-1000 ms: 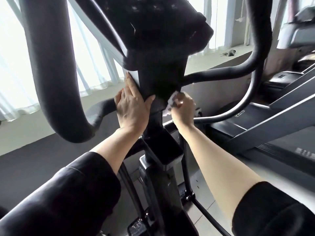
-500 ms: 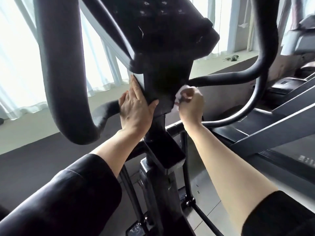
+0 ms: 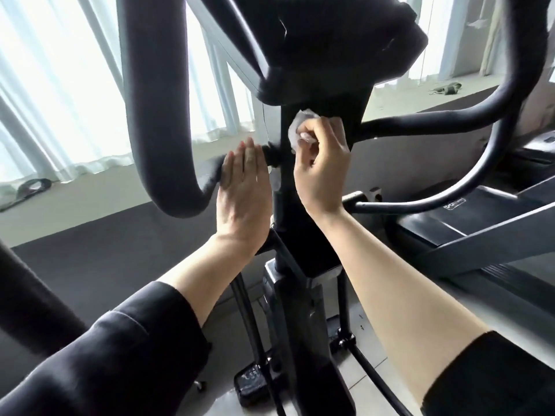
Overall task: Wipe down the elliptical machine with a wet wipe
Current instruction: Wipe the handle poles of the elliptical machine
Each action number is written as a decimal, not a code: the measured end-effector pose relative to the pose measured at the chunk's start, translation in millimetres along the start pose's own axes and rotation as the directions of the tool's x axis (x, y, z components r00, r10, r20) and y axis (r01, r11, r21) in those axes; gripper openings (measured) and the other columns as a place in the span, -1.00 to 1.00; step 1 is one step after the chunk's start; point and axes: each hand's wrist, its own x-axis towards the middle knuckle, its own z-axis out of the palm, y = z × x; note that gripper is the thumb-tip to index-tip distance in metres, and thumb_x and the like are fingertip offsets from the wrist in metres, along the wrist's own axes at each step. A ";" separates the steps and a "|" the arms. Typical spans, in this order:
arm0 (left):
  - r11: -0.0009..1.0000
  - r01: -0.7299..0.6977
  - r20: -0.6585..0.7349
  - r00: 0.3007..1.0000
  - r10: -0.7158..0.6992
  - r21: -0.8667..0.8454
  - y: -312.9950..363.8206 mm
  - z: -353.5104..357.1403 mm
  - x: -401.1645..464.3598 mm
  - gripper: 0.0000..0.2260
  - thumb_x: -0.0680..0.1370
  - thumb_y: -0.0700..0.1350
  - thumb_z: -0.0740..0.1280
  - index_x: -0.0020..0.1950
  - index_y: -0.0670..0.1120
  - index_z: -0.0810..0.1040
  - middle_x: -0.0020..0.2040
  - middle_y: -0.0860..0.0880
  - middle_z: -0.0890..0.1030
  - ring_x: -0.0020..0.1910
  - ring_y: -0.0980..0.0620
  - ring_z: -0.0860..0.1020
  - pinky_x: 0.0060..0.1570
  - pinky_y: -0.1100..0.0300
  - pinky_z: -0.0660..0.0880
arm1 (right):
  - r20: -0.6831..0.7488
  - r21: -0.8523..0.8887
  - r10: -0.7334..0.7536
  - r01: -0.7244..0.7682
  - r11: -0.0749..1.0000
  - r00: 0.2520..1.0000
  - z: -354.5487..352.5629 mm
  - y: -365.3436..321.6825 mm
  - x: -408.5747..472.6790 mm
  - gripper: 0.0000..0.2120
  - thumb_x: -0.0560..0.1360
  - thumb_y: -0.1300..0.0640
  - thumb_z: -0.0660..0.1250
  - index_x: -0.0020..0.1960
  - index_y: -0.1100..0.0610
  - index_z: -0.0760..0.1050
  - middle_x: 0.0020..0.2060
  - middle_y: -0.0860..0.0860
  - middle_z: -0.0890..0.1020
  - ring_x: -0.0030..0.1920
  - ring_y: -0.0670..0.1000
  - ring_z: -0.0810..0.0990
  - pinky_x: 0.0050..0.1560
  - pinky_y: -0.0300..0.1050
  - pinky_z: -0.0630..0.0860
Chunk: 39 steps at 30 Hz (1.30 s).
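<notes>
Two thick padded handlebars frame the view: the left handlebar [image 3: 156,115] drops in a broad curve and hooks back toward the machine's centre, and the right handlebar [image 3: 450,121] sweeps out from the column and up past the console. A thinner bar [image 3: 450,193] loops below the right one. Behind stand bright curtained windows [image 3: 60,85] over a pale sill, and a treadmill [image 3: 480,217] sits close on the right. The elliptical machine's black centre column [image 3: 303,223] runs from the dark console [image 3: 330,40] down to its base on the tiled floor [image 3: 369,334]. The wet wipe [image 3: 295,130], white and crumpled, lies against the upper column just under the console, bunched in the curled fingers of the right hand [image 3: 322,169], which grips it and presses it to the column's face. The left hand [image 3: 244,190] is flat, its fingers straight and together, just left of the column in front of the inner end of the left handlebar; whether it touches either cannot be told. Dark sleeves [image 3: 120,355] cover both forearms near the elbows.
</notes>
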 end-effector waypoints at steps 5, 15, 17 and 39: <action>1.000 -0.010 0.032 0.999 0.010 0.014 0.5 -3.4 -1.0 -0.42 0.46 -0.27 -0.03 0.49 -0.37 0.19 0.48 -0.34 0.28 0.47 -0.28 0.28 0.49 -0.05 0.07 | 0.166 -0.122 0.165 -0.146 0.982 0.972 1.8 41.5 -54.5 -0.76 0.34 0.50 0.21 -0.11 0.27 0.56 -0.12 0.12 0.55 -0.21 0.05 0.56 -0.18 -0.14 0.53; 0.999 -0.009 0.142 0.990 0.004 0.033 -0.3 -11.2 0.0 -0.36 0.44 -0.23 -0.08 0.54 -0.33 0.05 0.54 -0.30 0.14 0.54 -0.23 0.14 0.51 0.00 -0.07 | 0.197 -0.039 0.016 -0.009 0.999 0.980 13.1 15.6 -45.4 -0.83 0.40 0.45 0.19 -0.11 0.29 0.52 -0.12 0.15 0.50 -0.19 0.05 0.51 -0.19 -0.16 0.48; 1.000 -0.020 0.122 0.992 0.019 0.007 -2.4 -9.0 0.1 -0.43 0.48 -0.24 0.04 0.51 -0.36 0.17 0.50 -0.33 0.24 0.49 -0.26 0.25 0.50 -0.03 0.04 | 0.224 -0.095 0.158 -0.139 0.986 0.962 4.1 29.5 -60.2 -0.76 0.34 0.43 0.16 -0.12 0.26 0.55 -0.11 0.14 0.55 -0.22 0.09 0.57 -0.19 -0.10 0.52; 0.832 0.280 0.082 0.958 -0.275 -0.479 34.6 -13.3 53.6 -0.39 0.66 -0.04 0.15 0.57 -0.27 -0.04 0.58 -0.18 0.12 0.41 -0.27 0.33 0.33 -0.03 0.26 | -0.066 -0.042 0.298 -0.301 0.953 0.952 -17.9 83.5 5.1 -0.82 0.38 0.48 0.24 -0.14 0.26 0.49 -0.19 0.11 0.54 -0.20 -0.02 0.47 -0.22 -0.16 0.35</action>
